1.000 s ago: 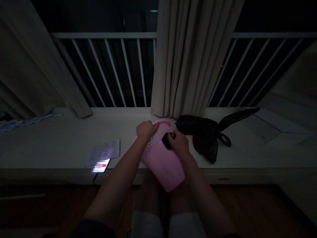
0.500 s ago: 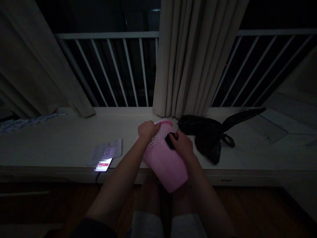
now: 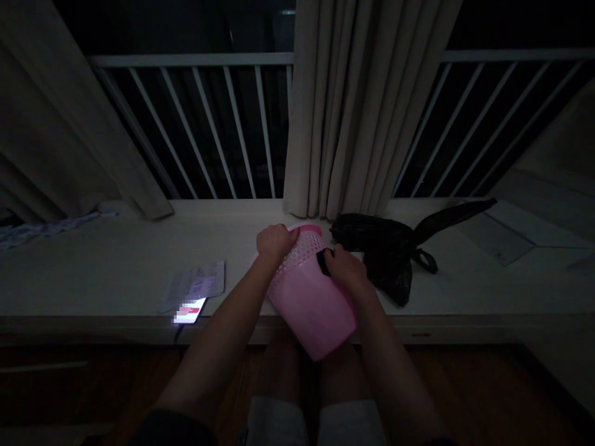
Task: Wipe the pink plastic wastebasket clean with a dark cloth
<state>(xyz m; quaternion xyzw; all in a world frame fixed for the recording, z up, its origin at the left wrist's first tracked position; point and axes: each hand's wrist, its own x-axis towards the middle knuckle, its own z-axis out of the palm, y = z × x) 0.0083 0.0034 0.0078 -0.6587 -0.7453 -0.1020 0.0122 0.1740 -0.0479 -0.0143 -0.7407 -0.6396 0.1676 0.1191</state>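
A pink plastic wastebasket (image 3: 311, 310) with a perforated upper band lies tilted over the front edge of the ledge, its mouth toward the curtain and its base above my knees. My left hand (image 3: 275, 241) is closed around its rim, the thumb over the edge. Against the side wall, just below the holes, my right hand (image 3: 344, 267) presses a small black cloth-like pad (image 3: 323, 262); its exact kind is too dark to make out. A knotted black plastic bag (image 3: 385, 254) rests just right of the right hand.
On the white ledge (image 3: 116, 272), a lit phone (image 3: 189, 311) with a cable lies at the front edge, partly on a flat paper packet (image 3: 199, 280). Behind stand a beige curtain (image 3: 332, 124) and a white railing (image 3: 195, 60). A pale sheet or box (image 3: 506, 241) lies at the right.
My right hand has slid slightly to the right along the wastebasket with the black pad. The left hand keeps its grip on the rim. The view has shifted slightly.
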